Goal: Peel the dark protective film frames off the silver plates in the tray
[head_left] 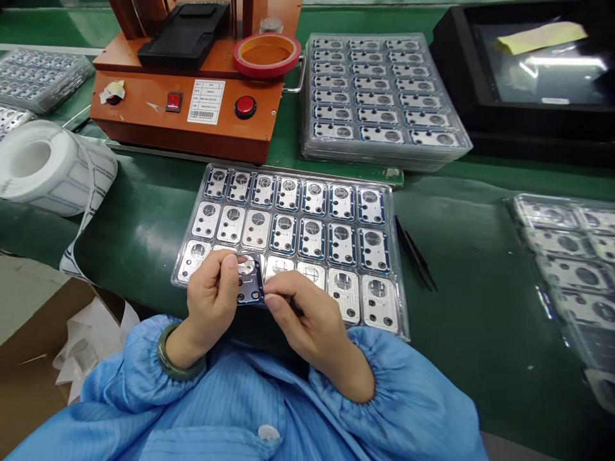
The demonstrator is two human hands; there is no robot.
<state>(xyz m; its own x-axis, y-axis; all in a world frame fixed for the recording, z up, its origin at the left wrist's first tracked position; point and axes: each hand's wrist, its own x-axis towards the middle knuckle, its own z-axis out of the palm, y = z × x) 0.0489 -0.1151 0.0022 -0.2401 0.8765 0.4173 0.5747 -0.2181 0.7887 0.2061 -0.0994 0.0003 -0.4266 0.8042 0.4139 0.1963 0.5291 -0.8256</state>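
A small metal plate (pixel 249 289) with a dark blue edge and several holes is gripped at its left side by my left hand (pixel 214 289), thumb on top. At the plate's right edge, my right hand (pixel 307 314) has thumb and forefinger pinched together; whether anything thin is between them I cannot make out. Both hands are over the front row of a clear plastic tray (pixel 402 307), which holds rows of similar plates. Some plates in it have blue edges, others are plain silver. My hands hide part of the front row.
Black tweezers (pixel 416 255) lie right of the tray. Behind stand an orange machine (pixel 182 121) with a roll of red tape (pixel 267 72) on it, and stacked trays (pixel 384 153). A label roll (pixel 91 169) is at left, a cardboard box (pixel 43 358) below, a black-framed screen (pixel 542 83) and another tray (pixel 523 211) at right.
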